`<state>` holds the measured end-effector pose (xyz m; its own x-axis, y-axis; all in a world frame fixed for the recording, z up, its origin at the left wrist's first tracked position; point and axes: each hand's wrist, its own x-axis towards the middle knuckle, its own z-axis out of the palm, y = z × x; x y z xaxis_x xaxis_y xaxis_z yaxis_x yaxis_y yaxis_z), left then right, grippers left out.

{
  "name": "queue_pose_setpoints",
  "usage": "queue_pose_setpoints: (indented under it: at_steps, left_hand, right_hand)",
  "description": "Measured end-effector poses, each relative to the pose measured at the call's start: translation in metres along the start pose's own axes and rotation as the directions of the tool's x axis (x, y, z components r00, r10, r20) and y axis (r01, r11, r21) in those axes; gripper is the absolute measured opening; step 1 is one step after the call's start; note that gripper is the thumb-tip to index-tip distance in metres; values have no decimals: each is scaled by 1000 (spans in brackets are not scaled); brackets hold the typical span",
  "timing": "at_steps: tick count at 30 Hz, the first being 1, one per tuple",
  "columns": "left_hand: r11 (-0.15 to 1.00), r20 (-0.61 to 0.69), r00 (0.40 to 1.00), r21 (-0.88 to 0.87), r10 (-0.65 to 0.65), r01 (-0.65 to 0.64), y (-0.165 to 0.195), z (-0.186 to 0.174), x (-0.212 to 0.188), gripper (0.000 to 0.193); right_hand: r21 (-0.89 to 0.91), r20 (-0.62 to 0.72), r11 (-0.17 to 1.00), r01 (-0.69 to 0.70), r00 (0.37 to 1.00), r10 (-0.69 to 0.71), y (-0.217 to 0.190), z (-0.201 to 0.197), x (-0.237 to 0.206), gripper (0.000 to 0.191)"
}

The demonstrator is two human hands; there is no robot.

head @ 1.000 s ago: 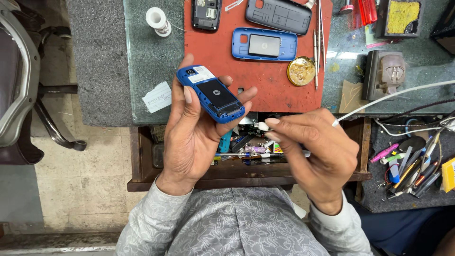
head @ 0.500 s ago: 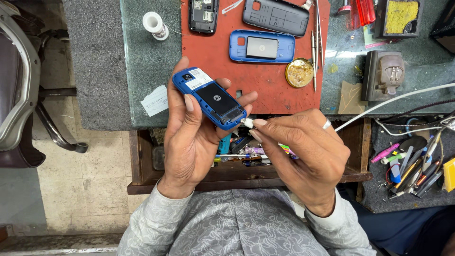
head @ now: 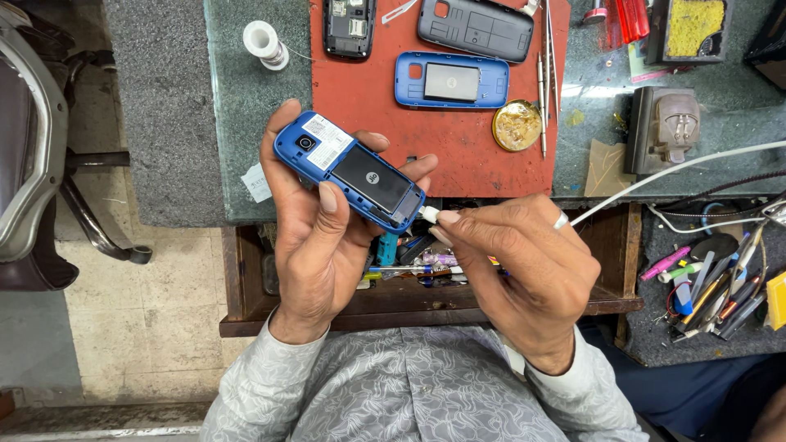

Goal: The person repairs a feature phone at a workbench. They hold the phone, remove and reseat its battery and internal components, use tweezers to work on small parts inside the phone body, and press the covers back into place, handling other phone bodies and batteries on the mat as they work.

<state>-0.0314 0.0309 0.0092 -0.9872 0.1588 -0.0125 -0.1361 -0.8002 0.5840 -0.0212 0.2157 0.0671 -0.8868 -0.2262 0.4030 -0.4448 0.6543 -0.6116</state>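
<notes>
Above an open wooden drawer (head: 409,299) at the table edge: left hand (head: 319,245) holds a blue phone (head: 350,170) with its back cover off, dark battery showing, thumb pressed on the back, fingers curled around the far side. Phone tilts, bottom end pointing down toward the right hand (head: 524,270). Right thumb and forefinger pinch a small white plug (head: 429,214), its tip touching the phone's bottom edge; cannot tell whether it is seated. A white cable (head: 679,168) runs off to the right.

On the red mat (head: 360,98) beyond the hands: blue back cover (head: 450,80), dark grey cover (head: 475,29), a black phone body (head: 349,26), a round brass tin (head: 517,124). White spool (head: 265,44) stands just left of the mat on the green tabletop (head: 246,115). Pens and tools (head: 712,282) lie in a heap at far right.
</notes>
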Motion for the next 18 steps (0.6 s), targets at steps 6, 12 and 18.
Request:
queue_pose_setpoints:
  at_steps: [6, 12, 18]
  left_hand:
    - [999, 1, 1000, 36, 29, -29, -4, 0, -2, 65]
    - [999, 10, 999, 34, 35, -36, -10, -2, -4, 67]
    - [993, -33, 996, 84, 85, -82, -18, -3, -3, 71]
  right_hand:
    - [-26, -23, 1000, 5, 1000, -6, 0, 4, -4, 27]
    - [-26, -42, 1000, -1, 999, 0, -1, 6, -5, 26]
    - [99, -25, 993, -70, 997, 73, 2, 5, -3, 20]
